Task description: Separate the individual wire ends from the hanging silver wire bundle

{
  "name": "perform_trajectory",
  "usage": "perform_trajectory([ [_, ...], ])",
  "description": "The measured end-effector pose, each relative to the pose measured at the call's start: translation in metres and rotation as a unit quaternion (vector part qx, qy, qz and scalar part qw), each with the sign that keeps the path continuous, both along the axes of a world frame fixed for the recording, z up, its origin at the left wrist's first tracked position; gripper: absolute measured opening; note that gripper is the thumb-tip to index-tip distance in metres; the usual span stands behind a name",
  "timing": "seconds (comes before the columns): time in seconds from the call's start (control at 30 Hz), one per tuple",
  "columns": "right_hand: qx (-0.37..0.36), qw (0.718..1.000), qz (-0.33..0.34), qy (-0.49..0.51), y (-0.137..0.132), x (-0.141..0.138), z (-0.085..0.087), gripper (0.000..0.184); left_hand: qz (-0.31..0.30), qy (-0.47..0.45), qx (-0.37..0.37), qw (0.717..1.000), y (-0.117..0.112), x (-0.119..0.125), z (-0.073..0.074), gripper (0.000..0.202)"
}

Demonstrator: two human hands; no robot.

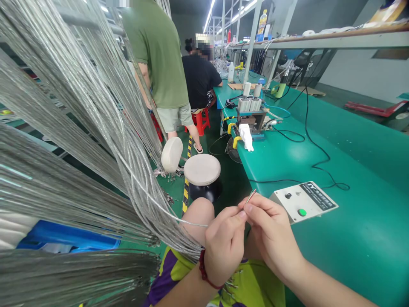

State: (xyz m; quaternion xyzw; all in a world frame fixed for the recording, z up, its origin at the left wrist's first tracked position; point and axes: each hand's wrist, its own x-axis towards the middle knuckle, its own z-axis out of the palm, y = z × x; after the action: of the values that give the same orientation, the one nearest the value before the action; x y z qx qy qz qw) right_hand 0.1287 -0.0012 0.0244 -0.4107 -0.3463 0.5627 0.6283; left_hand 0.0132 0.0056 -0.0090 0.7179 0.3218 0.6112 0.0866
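A single silvery cable (191,222) runs from the hanging bundle into my left hand (225,241), which is closed around it. The cable's end (251,196) sticks out above my fingertips, with thin reddish and pale wires showing. My right hand (271,232) pinches at this end, its thumb and fingers meeting those of my left hand. A large bundle of silvery cables (128,145) slopes down from the upper left and passes over my lap behind my left wrist. Loose cable ends lie on my lap below my hands.
A green workbench (361,238) extends along the right, bearing a control box (305,202) with a green button and a small press (251,113). Ahead are a round stool (202,169), a standing person (159,55) and a seated person (200,81). A blue bin (67,236) lies left.
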Motion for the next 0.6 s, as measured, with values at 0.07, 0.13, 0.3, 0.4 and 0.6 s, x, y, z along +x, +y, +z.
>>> perform_trajectory([
  [0.07,-0.002,1.0,-0.005,0.013,0.002,0.001,0.004,0.011,-0.016,-0.011,-0.016,1.0,-0.002,0.002,0.003,0.03],
  [0.13,-0.002,1.0,-0.013,0.022,0.003,0.003,0.009,0.012,-0.033,-0.023,-0.031,0.999,-0.003,0.004,0.005,0.029],
  [0.3,0.004,0.999,-0.044,0.028,0.005,0.01,0.019,0.014,-0.079,-0.055,-0.071,0.993,-0.007,0.009,0.006,0.029],
  [0.4,-0.003,0.998,-0.054,0.035,0.006,0.013,0.023,0.014,-0.1,-0.077,-0.089,0.988,-0.009,0.011,0.007,0.028],
  [0.6,0.016,0.991,-0.106,0.076,0.021,0.034,0.034,0.011,-0.186,-0.252,-0.266,0.912,-0.008,0.008,0.01,0.018],
])
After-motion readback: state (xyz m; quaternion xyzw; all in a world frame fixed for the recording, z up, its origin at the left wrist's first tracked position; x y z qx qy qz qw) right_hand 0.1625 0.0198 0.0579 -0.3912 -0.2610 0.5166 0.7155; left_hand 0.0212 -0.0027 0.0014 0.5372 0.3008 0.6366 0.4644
